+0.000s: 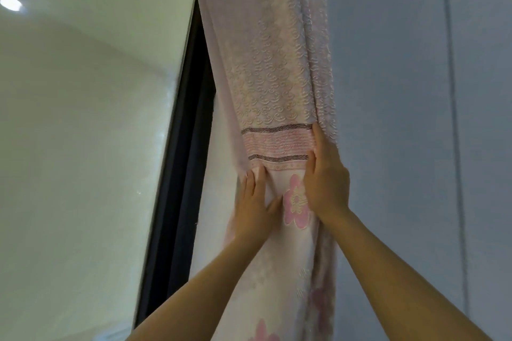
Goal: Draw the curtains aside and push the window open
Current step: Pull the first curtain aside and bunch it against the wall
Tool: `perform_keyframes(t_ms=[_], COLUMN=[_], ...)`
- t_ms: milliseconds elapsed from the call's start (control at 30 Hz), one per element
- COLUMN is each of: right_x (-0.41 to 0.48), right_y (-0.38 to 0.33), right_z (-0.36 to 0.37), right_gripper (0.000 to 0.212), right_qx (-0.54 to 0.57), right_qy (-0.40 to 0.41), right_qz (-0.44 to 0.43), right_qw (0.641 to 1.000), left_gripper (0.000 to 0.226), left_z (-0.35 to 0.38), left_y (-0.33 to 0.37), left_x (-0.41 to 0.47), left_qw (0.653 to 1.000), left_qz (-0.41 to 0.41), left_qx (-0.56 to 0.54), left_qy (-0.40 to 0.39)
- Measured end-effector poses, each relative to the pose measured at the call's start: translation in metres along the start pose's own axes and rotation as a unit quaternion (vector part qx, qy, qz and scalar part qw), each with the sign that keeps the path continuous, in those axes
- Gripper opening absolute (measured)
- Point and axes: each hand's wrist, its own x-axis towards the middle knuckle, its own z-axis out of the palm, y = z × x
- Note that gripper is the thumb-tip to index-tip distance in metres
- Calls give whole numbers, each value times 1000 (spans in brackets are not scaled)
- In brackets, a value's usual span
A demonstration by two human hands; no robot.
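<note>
The pink flowered curtain (277, 91) hangs bunched against the wall (401, 119), right of the dark window frame (191, 119) and glass pane (83, 119). The left hand (253, 202) presses flat, fingers together, near a fold. The right hand (325, 183) lies flat on the gathered edge. Neither hand grips the fabric, so on release it may slide back across the frame and obstruct the push.

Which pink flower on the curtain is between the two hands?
The upper pink flower on the curtain, sitting between the left hand and right hand. The other flower is down at the picture's bottom edge.
</note>
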Motion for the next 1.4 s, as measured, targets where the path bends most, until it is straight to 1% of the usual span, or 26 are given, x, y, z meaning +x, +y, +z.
perform_keyframes(t_ms=[200,333,400,467,500,567,633,667,700,733,800,833,900,933,967,1000,1033,1100,1133,1167,1200,1233,1267,1300,1367,1400], right_x=[-4,-14,-18,-18,-18,-16,-14,-12,-11,-10,-7,-4,6,15,25,37,50,76,84,91,95,97,97,96,93,91], right_y=[72,117,140,160,167,184,197,203,207,210,209,207,197,191,185,179,175,168,165,163,160,158,157,157,159,162], right_z=[10,22,32,44,50,66,80,86,92,97,105,107,104,101,97,91,86,84,84,85,85,86,86,86,87,87], right_gripper=[51,53,54,59,62,65,66,65,61,54,35,33,34,37,43,48,52,59,60,59,53,41,23,13,37,43], right_qx=[-23,-14,-8,-14,-18,-53,-41,-27,-20,-18,13,50,130,163,195,239,302,448,487,502,505,501,492,483,477,477], right_qy=[-8,-18,-42,-50,-45,1,23,27,38,57,97,104,101,92,55,-13,-80,-157,-170,-171,-166,-152,-134,-116,-71,-53], right_qz=[28,45,51,39,18,-49,-88,-93,-98,-106,-123,-125,-94,-47,22,97,163,251,264,266,269,267,264,263,260,259], right_qw=[999,999,998,998,999,997,995,995,994,993,988,985,982,981,979,966,936,843,815,805,803,809,819,827,836,838], left_gripper=[78,81,81,72,66,66,62,63,67,73,86,92,97,99,100,101,103,105,106,106,106,106,106,106,101,97], left_z=[69,120,140,154,157,153,141,133,125,116,106,103,98,98,97,97,96,93,91,89,87,85,83,81,77,77], left_y=[-6,-17,-24,-34,-35,-27,-11,0,10,21,36,39,43,44,43,44,44,47,47,47,47,47,46,46,47,47], left_x=[23,30,36,48,52,62,80,92,105,116,134,139,139,138,138,136,135,134,133,132,130,128,127,126,125,124], left_qw=[998,995,993,992,991,994,992,988,987,989,995,996,998,999,999,999,998,999,999,999,999,998,998,998,999,999], left_qz=[33,26,6,-6,-7,15,34,37,39,40,27,17,1,-3,-3,2,7,8,4,2,2,3,4,2,-8,-9], left_qx=[3,7,16,48,79,107,69,55,40,18,-28,-33,-12,-1,5,12,17,21,20,18,20,24,28,30,29,25], left_qy=[-62,-93,-114,-120,-103,-8,103,139,152,143,96,79,57,52,51,52,53,49,46,46,48,50,51,50,45,43])
